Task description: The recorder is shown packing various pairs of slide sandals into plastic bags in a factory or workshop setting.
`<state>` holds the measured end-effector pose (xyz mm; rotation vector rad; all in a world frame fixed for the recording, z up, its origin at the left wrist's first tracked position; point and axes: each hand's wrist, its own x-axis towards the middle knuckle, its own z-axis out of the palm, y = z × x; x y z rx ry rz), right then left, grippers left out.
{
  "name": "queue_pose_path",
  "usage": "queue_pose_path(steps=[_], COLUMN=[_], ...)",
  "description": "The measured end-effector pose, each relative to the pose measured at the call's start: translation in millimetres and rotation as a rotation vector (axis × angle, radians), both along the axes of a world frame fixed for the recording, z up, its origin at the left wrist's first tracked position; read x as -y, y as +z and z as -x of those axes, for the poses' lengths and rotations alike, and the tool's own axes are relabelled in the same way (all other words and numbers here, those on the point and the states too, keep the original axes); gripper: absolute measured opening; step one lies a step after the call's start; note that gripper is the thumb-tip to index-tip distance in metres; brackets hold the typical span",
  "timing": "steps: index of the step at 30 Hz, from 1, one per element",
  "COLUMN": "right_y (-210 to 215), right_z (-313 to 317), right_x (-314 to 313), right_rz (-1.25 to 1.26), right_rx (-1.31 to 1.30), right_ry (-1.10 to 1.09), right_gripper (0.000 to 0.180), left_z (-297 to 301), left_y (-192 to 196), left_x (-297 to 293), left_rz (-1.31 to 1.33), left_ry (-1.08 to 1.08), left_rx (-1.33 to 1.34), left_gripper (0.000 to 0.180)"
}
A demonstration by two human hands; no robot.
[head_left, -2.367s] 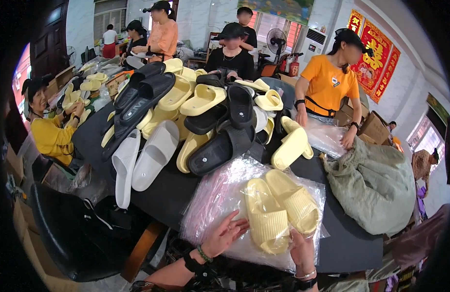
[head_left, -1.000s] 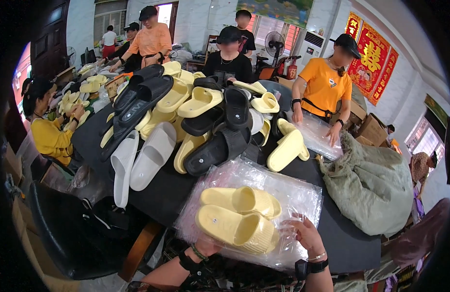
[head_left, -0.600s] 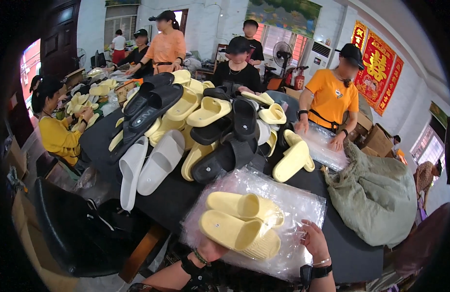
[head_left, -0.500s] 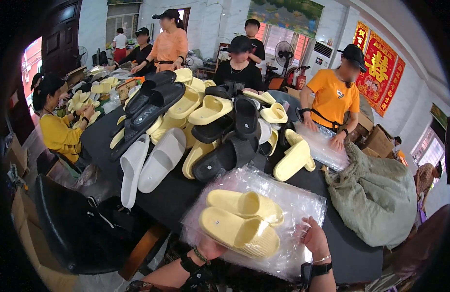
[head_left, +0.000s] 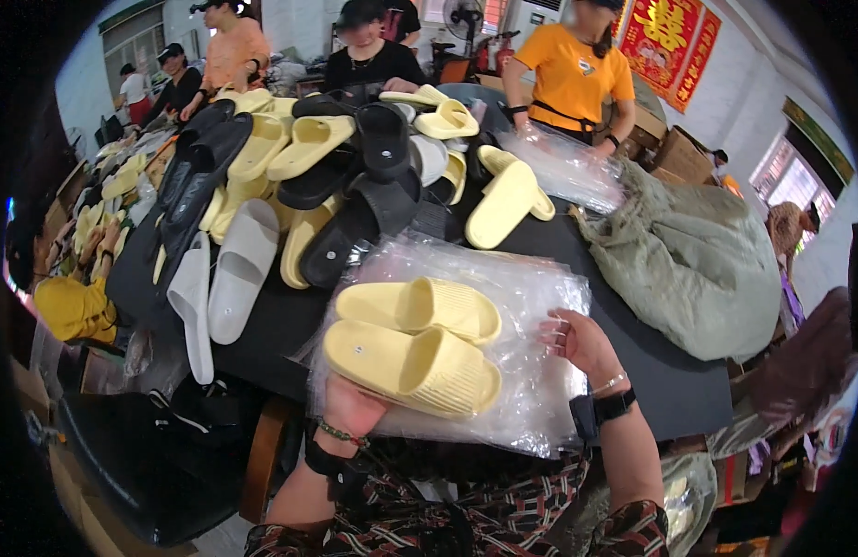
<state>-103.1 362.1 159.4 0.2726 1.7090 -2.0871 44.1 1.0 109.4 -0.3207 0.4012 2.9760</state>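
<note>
A pair of yellow slippers (head_left: 412,364) lies side by side above a stack of clear plastic bags (head_left: 531,399) at the table's near edge. My left hand (head_left: 356,405) grips the nearer slipper at its heel end; its fingers are hidden underneath. To the right, my right hand (head_left: 582,347) is over the bags with fingers stretched out and apart, fingertips at the plastic. Whether they touch it I cannot tell.
Beyond the bags, black, yellow and grey slippers (head_left: 245,269) are piled on the dark table (head_left: 656,371). A green-grey sack (head_left: 689,260) lies at the right. Across the table, a person in orange (head_left: 577,79) handles more plastic bags. A black chair (head_left: 155,464) stands at the lower left.
The view has tilted down and shifted right. My right hand has moved up along the bags, its fingers now reaching left. My left hand stays at the slippers' heel end.
</note>
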Motion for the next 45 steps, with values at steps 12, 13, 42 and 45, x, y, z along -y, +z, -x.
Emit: queue_pose_path(steps=[12, 13, 42, 45], right_y=[-3, -5, -25, -26], right_z=[24, 26, 57, 60], right_x=[-22, -23, -42, -46], right_rz=[-0.383, -0.390, -0.304, -0.297], right_rx=[-0.196, -0.156, -0.070, -0.072], right_ry=[-0.020, -0.021, 0.127, 0.123], right_gripper=[0.015, 0.015, 0.018, 0.019], left_z=[-11, -13, 0, -6], left_y=[3, 5, 38, 30], left_x=[-3, -1, -199, -200], left_rz=[-0.086, -0.030, 2.415, 2.218], left_ry=[0.105, 0.154, 0.208, 0.304], left_rx=[0.118, -0.033, -1.324, -1.362], left_gripper=[0.058, 0.059, 0.037, 0.038])
